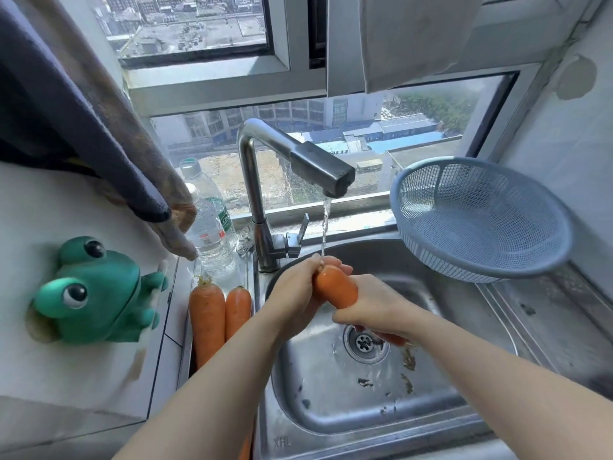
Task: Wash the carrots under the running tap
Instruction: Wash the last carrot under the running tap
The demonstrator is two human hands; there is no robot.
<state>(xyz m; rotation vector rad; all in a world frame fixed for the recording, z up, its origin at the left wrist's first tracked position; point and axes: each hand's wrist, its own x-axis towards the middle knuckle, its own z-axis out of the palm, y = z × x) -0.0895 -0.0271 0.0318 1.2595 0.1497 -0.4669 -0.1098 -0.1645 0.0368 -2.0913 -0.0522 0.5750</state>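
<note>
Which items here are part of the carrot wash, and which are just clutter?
In use: orange carrot gripped by left hand and right hand; running steel tap; steel sink; two orange carrots waiting left of it.
Idle: blue plastic mesh colander; green frog toy; clear plastic bottles; dark hanging cloth.

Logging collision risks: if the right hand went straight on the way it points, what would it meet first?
Probably the left hand, gripping the same carrot just ahead of the right hand; depth is unclear.
</note>
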